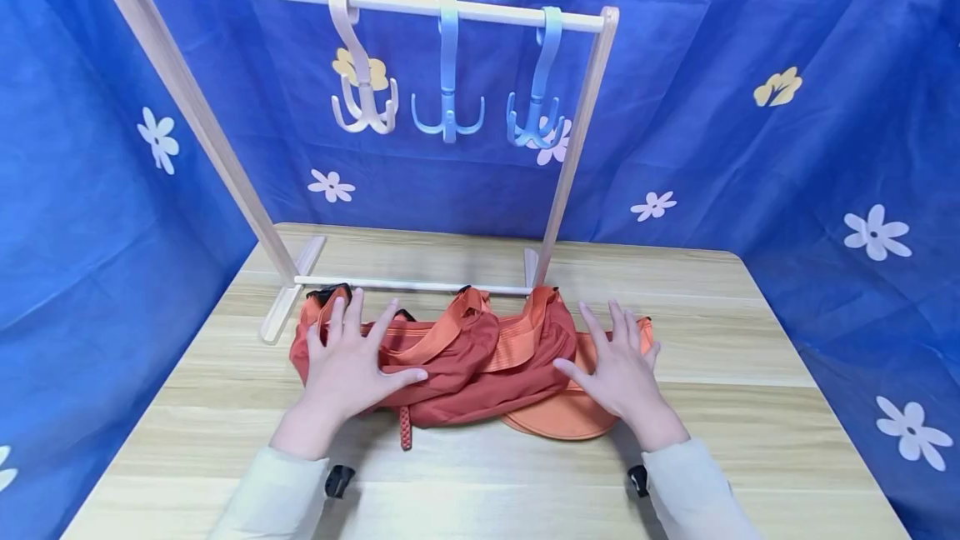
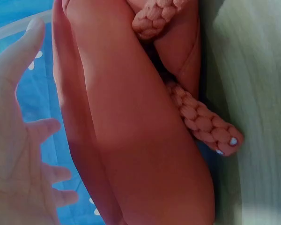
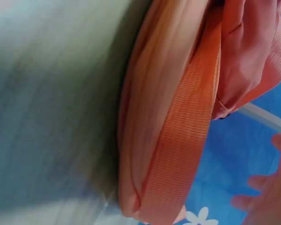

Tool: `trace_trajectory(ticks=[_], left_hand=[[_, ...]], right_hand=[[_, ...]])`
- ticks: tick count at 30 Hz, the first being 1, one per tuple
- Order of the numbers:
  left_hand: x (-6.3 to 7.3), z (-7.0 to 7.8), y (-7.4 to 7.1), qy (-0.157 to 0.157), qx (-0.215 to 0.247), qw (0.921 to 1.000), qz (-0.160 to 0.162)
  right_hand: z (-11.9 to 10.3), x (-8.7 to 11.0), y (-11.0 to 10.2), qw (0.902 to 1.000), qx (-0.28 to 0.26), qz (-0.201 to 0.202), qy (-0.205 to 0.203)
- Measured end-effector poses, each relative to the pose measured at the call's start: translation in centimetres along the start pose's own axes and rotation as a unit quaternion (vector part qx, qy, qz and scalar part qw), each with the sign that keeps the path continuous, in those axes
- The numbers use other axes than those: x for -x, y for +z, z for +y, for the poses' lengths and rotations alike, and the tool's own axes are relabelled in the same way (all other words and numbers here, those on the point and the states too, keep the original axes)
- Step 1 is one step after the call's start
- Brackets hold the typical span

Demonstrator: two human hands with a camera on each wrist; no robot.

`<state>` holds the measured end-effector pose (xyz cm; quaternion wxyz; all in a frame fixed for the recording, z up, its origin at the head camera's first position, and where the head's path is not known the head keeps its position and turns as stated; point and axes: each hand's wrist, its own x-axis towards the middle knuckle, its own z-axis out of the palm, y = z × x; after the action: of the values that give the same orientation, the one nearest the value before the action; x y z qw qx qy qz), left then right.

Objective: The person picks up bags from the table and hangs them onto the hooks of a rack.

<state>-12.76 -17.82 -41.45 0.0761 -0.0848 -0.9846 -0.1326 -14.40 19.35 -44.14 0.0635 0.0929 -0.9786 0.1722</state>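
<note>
Lying on the desk, a red bag with orange straps sits just in front of the rack's lower bar. A braided cord hangs from its near edge, and an orange rounded piece juts out at the right. Left hand and right hand are spread wide above these—the wrist views show gaps between hands and fabric. Behind, the rack carries one white hook and two blue hooks before a blue flowered curtain.
</note>
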Motion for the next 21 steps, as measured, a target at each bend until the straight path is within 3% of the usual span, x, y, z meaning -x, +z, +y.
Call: trace_trajectory(ticks=[21], left_hand=[[0.0,-2.2,-1.5,0.002,0.014,0.9999,-0.006]], right_hand=[[-2.5,-1.9,-0.7,0.9986,0.008,0.007,-0.051]])
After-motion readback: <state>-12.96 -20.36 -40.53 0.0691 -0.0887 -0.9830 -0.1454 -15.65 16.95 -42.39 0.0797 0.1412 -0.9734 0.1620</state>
